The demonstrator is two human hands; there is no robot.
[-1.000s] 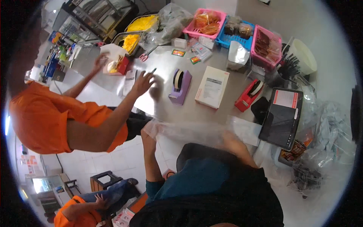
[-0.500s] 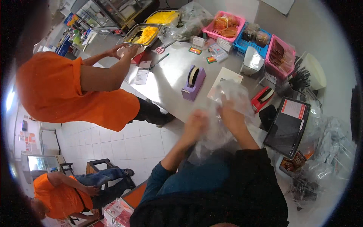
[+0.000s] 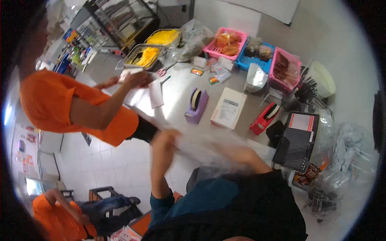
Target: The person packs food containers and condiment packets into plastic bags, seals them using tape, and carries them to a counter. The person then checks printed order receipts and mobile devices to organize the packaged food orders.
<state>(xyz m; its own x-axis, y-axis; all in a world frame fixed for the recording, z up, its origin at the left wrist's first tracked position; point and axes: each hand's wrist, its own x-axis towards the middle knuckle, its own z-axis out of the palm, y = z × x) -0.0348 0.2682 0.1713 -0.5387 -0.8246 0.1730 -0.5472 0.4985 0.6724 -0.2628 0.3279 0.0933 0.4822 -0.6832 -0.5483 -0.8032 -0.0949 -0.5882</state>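
A clear plastic bag (image 3: 201,146) is stretched between my hands over the front edge of the metal table. My left hand (image 3: 164,141) is closed on its left end, though motion blurs it. My right hand (image 3: 243,156) lies at the bag's other end, partly behind the film, with its fingers smeared. Just beyond the bag, a white box with a printed label (image 3: 229,108) rests on the table. A purple tape dispenser (image 3: 197,105) stands to the left of that box, and a red tape dispenser (image 3: 264,118) to its right.
A black tablet (image 3: 297,140) and crumpled plastic bags (image 3: 348,160) lie at right. Pink (image 3: 284,82) and blue baskets (image 3: 252,60) line the wall. At left, a co-worker in orange (image 3: 80,104) handles papers; another person (image 3: 60,215) sits behind. Scissors (image 3: 161,72) lie near trays of yellow food (image 3: 146,56).
My left hand has swung left, away from my right hand, drawing the bag out sideways. The bag has come off the white box, whose label now shows.
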